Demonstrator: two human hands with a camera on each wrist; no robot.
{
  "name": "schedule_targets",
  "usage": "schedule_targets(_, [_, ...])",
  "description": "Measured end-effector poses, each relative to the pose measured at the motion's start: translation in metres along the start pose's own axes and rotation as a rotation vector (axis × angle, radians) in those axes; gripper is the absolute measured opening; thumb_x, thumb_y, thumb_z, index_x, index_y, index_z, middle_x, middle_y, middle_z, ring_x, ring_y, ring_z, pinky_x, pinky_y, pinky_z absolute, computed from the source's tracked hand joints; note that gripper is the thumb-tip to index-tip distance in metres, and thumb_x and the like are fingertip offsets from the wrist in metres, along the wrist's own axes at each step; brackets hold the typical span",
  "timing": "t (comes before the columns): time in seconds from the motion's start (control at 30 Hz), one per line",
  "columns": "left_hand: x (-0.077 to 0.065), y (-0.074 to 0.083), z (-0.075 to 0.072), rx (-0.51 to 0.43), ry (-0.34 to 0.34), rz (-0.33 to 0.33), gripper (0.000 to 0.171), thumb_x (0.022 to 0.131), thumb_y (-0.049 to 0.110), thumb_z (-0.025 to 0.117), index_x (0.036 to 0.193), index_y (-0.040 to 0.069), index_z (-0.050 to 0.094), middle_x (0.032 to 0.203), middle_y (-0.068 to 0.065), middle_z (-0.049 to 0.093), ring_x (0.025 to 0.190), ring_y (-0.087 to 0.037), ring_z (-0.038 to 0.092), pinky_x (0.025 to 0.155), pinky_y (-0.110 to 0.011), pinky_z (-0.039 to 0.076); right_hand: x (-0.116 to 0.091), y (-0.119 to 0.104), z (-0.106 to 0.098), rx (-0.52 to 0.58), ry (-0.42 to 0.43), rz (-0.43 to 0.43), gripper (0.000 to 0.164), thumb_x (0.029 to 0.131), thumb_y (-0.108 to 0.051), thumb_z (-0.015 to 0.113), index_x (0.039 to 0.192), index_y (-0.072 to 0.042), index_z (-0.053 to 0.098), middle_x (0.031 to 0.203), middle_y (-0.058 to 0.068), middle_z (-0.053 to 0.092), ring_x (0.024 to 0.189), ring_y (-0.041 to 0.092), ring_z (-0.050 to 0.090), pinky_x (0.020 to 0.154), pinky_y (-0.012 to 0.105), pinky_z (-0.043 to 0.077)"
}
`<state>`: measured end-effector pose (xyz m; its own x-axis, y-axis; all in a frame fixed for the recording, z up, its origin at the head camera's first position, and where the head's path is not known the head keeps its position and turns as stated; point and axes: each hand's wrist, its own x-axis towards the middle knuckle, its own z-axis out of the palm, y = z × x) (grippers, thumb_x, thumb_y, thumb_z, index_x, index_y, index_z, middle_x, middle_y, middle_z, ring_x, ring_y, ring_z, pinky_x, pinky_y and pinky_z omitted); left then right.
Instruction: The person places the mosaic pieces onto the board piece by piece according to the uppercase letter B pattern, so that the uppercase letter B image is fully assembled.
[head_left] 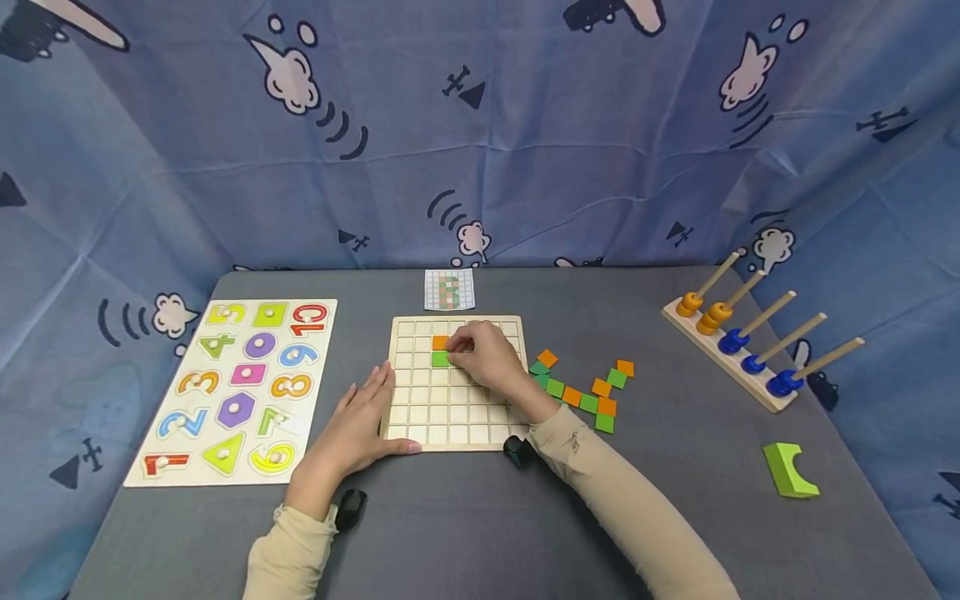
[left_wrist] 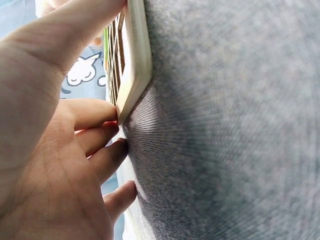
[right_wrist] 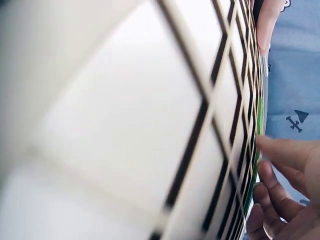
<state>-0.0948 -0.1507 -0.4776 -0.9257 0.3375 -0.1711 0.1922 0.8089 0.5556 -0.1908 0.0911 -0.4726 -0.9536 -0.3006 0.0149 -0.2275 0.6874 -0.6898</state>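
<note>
A pale wooden grid board lies flat in the middle of the table. One orange tile sits in a cell in its upper part, with a green tile directly below. My left hand rests at the board's lower left corner, fingers fairly straight along the left side and thumb by the front edge. Over the upper cells, my right hand has thumb and fingertips drawn together beside the two tiles. In the right wrist view, the fingers pinch a small green tile at the board's surface, mostly hidden.
Loose orange and green tiles lie right of the board. Behind it is a printed pattern card. A number-and-shape puzzle board lies left. Far right stand a peg stacker and a green notched block. A patterned curtain backs the table.
</note>
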Motion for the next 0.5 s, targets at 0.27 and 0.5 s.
schedule_targets(0.27, [0.000,0.001,0.001,0.001,0.008,0.011,0.122,0.080,0.048,0.091,0.165,-0.007,0.023,0.177,-0.020,0.015,0.165,-0.039,0.017,0.132,-0.064,0.014,-0.017,0.028,-0.034,-0.026,-0.075,-0.001,0.021,0.091,-0.013,0.084,0.110,-0.009,0.079,0.116,0.012,0.065,0.109,0.031,0.051,0.098,0.047,0.039])
schedule_targets(0.5, [0.000,0.002,0.000,0.002,0.002,0.006,0.122,0.080,0.048,0.091,0.165,-0.007,0.023,0.177,-0.020,0.015,0.165,-0.039,0.017,0.132,-0.064,0.014,-0.035,0.057,-0.077,-0.028,-0.200,0.084,0.044,0.088,-0.018,0.088,0.128,-0.009,0.072,0.148,0.023,0.050,0.138,0.046,0.036,0.117,0.071,0.019])
